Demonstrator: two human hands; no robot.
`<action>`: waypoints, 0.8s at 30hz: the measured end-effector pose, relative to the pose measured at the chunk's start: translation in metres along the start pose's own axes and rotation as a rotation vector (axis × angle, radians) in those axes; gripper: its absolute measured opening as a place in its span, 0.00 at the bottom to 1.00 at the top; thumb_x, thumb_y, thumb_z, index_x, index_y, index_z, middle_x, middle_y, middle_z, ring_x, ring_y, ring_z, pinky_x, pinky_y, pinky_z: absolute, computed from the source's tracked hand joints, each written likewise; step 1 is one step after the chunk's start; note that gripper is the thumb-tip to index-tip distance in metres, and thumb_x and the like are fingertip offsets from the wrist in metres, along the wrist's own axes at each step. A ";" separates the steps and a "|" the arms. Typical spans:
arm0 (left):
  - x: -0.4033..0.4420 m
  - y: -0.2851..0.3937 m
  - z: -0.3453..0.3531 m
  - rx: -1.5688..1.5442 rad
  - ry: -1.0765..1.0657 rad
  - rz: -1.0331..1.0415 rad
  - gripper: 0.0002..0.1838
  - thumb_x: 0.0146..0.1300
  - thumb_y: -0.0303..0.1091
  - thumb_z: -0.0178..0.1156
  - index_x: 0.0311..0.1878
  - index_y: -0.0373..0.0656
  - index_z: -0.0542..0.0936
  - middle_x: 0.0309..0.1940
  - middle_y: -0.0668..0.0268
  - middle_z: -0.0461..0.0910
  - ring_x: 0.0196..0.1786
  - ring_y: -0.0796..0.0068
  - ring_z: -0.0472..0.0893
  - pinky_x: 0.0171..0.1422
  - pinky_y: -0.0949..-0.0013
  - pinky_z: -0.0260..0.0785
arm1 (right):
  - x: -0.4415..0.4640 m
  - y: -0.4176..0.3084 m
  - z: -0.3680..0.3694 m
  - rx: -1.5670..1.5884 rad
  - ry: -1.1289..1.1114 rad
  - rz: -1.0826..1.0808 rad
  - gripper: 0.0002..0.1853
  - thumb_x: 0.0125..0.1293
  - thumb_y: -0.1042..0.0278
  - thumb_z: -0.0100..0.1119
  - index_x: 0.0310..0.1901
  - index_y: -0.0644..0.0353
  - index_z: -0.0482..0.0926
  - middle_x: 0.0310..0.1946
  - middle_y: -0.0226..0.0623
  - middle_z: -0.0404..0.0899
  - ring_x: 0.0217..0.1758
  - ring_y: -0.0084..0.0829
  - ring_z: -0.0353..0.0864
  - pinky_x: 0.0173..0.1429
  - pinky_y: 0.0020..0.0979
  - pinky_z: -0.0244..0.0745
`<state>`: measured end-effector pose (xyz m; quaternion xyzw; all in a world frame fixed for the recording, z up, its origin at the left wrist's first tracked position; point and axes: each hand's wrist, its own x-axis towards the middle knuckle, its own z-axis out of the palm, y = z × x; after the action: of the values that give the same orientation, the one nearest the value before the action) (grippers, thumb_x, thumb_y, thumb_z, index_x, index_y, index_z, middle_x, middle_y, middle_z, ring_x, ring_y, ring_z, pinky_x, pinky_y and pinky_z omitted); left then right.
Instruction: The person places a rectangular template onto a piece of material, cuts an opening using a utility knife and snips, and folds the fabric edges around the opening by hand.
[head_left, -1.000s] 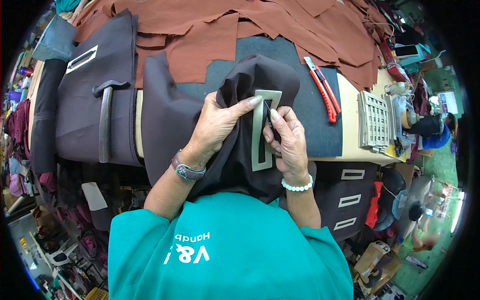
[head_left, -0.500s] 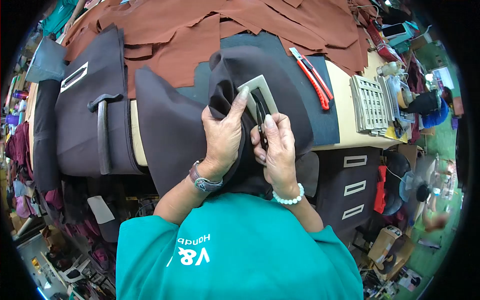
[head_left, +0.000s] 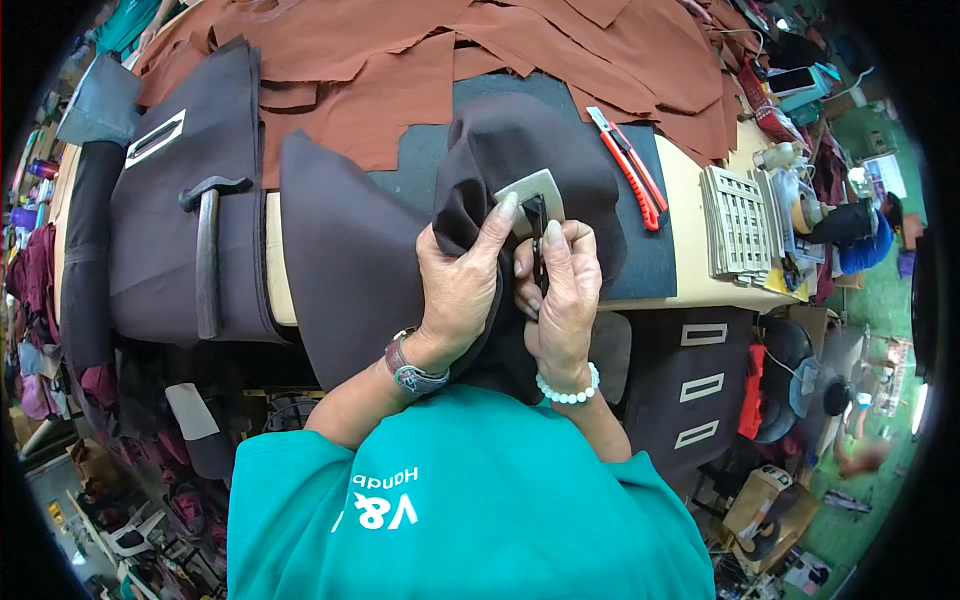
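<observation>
My left hand (head_left: 455, 300) is closed on a bunched dark brown sheet of material (head_left: 350, 225), with the thumb pressed at the corner of a pale rectangular frame (head_left: 542, 186) set on it. In my right hand (head_left: 563, 300) is a pair of small dark snips (head_left: 540, 265), held between thumb and fingers. Their tips reach into the opening of the frame, and where they end is hard to make out. Fingers hide part of the frame's lower side. The sheet is folded up around the frame and drapes over the table edge towards me.
A red utility knife (head_left: 632, 170) lies on a dark cutting mat (head_left: 655, 270). To the left, a hammer (head_left: 208, 250) rests on stacked dark pieces (head_left: 150, 240). Reddish-brown material (head_left: 370, 110) covers the back. Pale frame pieces (head_left: 738, 220) are stacked at right.
The frame is tilted more and looks flatter, its opening less visible. The snips and right hand have shifted slightly relative to it. The whole view has moved a little.
</observation>
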<state>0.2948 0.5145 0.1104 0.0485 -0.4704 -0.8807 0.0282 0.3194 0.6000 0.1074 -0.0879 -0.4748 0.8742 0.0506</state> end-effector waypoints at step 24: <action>0.018 0.011 -0.007 0.094 -0.246 -0.155 0.07 0.63 0.28 0.59 0.41 0.35 0.80 0.36 0.69 0.81 0.39 0.84 0.77 0.45 0.77 0.71 | 0.036 -0.065 -0.037 -1.508 -0.452 -0.988 0.23 0.42 0.77 0.64 0.46 0.55 0.81 0.23 0.29 0.71 0.21 0.25 0.73 0.23 0.26 0.70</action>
<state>0.2777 0.5008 0.1150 -0.0224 -0.5056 -0.8566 -0.1001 0.2922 0.6716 0.1380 0.2872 -0.8997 0.2101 0.2528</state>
